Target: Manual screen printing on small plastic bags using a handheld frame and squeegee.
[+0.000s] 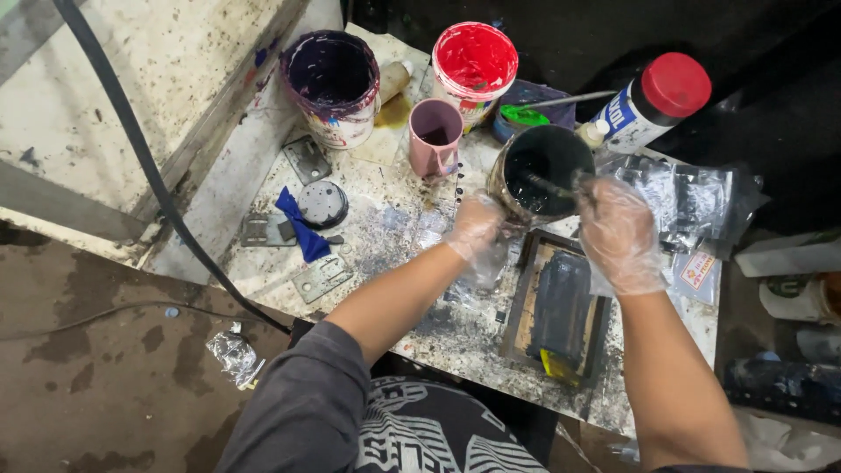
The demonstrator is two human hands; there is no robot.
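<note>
Both my hands wear thin clear plastic gloves. My left hand (476, 229) grips the side of a tilted tin of black ink (541, 169), its open mouth facing me. My right hand (619, 235) is closed on the handle of a thin stirring stick (550, 186) that reaches into the black ink. Just below the tin, a small wooden-framed printing screen (561, 307) smeared with dark ink lies flat on the stained worktable (385, 236).
Behind the tin stand a purple paint bucket (333, 83), a red paint tub (474, 61), a pink mug (435, 133), a green-lidded pot (524, 116) and a red-capped white bottle (653, 101). Plastic bags (692, 197) lie at right. A blue rag (300, 228), metal plates and a black cable (144, 162) sit left.
</note>
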